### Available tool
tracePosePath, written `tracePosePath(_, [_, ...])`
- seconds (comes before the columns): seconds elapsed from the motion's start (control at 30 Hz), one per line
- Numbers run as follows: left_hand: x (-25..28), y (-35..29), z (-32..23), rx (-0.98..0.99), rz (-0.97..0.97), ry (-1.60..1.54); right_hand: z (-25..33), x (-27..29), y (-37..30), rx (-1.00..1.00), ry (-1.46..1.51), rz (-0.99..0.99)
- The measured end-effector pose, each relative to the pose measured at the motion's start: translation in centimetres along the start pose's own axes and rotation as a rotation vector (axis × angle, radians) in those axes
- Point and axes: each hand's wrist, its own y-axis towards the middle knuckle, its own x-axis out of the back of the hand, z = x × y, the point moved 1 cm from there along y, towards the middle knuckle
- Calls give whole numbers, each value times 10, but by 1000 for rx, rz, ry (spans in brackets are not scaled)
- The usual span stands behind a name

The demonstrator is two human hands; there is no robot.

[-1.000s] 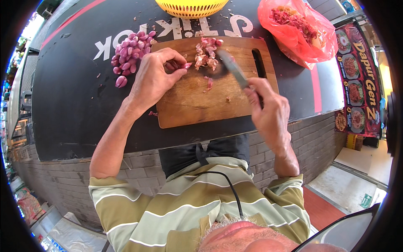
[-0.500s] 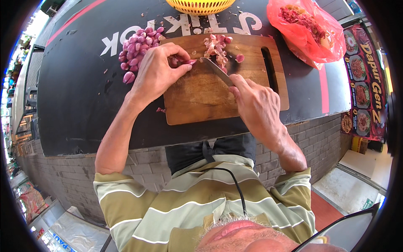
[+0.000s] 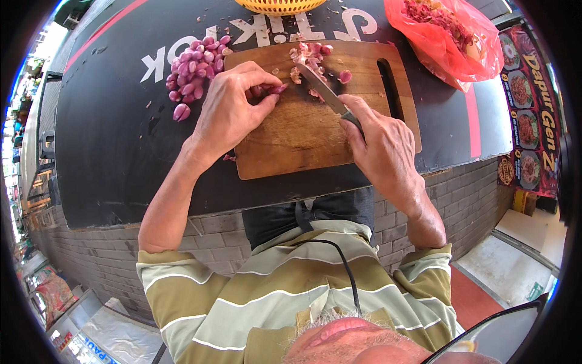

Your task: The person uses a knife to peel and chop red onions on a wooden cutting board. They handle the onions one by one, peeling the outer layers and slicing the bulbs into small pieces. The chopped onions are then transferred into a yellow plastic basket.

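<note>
My left hand (image 3: 233, 109) is closed around a small purple shallot (image 3: 277, 89), whose tip pokes out between thumb and fingers above the wooden cutting board (image 3: 291, 136). In my right hand (image 3: 383, 142) is a knife (image 3: 324, 91), its blade slanting up and left over the board, apart from the held shallot. The blade tip reaches the pale and purple skin scraps (image 3: 310, 56) at the board's far edge. A cut shallot piece (image 3: 345, 76) lies right of the blade. Beyond my left hand, peeled shallots (image 3: 197, 67) are heaped on the black table.
A red plastic bag (image 3: 445, 39) of skins sits at the far right of the table (image 3: 133, 164). At the far edge is a yellow basket (image 3: 282, 6). The board has a long handle slot (image 3: 390, 88) on its right. Skin bits are scattered beyond the board.
The knife has drawn away from the held shallot, its tip moving up and right toward the skin scraps. My left hand stays closed on the shallot in nearly the same place.
</note>
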Motion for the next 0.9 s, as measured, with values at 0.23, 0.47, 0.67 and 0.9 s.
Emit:
tracePosePath(0.23, [-4,1,-2,-78,-41,63,8,-7,1,107,72,23])
tracePosePath(0.47, [-4,0,-3,-87,-43,116,9,-6,5,157,71,70])
tracePosePath(0.67, [-7,-2,-2,-89,-47,113,12,-3,9,148,102,117])
tracePosePath(0.9, [-7,-2,-3,-94,-48,106,22,-22,8,134,69,74])
